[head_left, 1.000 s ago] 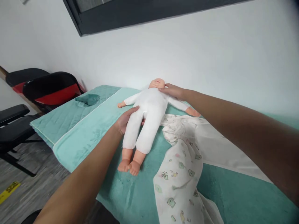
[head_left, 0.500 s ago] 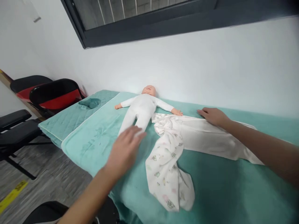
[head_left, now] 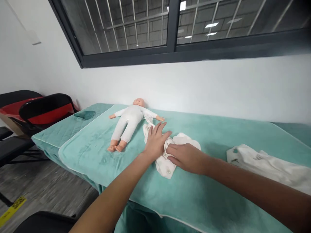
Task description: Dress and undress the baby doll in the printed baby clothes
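Note:
A baby doll (head_left: 132,116) in a white body suit lies on its back on the green-covered bed (head_left: 92,142), its arms spread. Beside its legs is a crumpled white baby garment (head_left: 166,167) with small printed figures. My left hand (head_left: 156,141) rests on this garment, fingers stretched and apart. Close by on the right, my right hand (head_left: 188,158) has its fingers curled on a fold of the same cloth. The hands cover much of the garment, so its shape cannot be made out. Another white printed garment (head_left: 262,166) lies to the right, partly behind my right forearm.
A white wall (head_left: 206,87) with a dark-framed window (head_left: 131,56) rises behind the bed. Folding chairs (head_left: 48,111) with black and red backs stand on the left. A quilted green cover (head_left: 60,124) lies at the bed's left end. Yellow tape (head_left: 12,210) marks the floor.
Both hands have come together over the printed garment, which is now bunched nearer the doll. A white garment now lies separately at the right. The view has tilted up, showing more window.

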{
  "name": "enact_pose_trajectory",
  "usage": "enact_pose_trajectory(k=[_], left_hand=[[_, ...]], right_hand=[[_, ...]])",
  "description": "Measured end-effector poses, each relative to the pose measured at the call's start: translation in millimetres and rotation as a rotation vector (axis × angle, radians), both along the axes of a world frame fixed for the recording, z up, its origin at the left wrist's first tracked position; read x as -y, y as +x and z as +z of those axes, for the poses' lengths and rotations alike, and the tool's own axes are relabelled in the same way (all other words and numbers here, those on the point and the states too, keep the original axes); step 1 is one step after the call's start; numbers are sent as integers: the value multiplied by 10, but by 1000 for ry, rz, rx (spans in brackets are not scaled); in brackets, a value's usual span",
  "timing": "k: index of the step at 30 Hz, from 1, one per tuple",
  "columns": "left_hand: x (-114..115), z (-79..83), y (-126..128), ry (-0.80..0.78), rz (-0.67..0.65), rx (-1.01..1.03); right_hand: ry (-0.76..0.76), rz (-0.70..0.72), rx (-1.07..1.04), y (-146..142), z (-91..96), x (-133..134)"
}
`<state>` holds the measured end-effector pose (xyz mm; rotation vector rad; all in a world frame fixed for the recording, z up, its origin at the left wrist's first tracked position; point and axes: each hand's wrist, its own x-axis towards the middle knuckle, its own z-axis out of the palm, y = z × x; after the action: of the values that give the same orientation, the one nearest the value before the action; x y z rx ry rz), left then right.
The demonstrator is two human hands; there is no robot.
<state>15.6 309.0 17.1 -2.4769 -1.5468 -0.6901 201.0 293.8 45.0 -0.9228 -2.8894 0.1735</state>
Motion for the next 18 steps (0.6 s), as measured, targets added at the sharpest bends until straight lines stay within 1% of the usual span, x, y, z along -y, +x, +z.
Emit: enact_pose_trajectory(k=[1,3,5,6,7,8,10,12,14,16,17,18], left_hand=[[6,63,48,1,-6,9],[16,172,120,-44,43,112],[30,267,201,-101,143,339],[44,311,254,-117,182,482],[66,354,317,-124,205,630],[98,393,385,-127,215,771],[196,453,518,-163,196,1001],[323,471,607,-261,117,1127],[442,435,624,-371,-24,1120],[516,350,572,-394,-128,1007],[535,294,528,-370,-140,946],[548,232,476,-328,-115,908]], right_hand=[[-21,-64,-7,70,63,94],[-107,-295,-56,255,144,142],[-252,-513,-121,448,149,61],[-349,-567,-160,524,121,3],[-457,-582,-210,577,76,-51],[-563,-571,-275,603,18,-94],[-739,-494,-449,579,-114,-131],[-847,-386,-645,485,-223,-105],[-942,-301,-844,377,-275,-45],[-1069,-235,-1041,294,-269,24],[-1149,-194,-1126,268,-255,54],[-1238,-137,-1184,251,-241,79]])
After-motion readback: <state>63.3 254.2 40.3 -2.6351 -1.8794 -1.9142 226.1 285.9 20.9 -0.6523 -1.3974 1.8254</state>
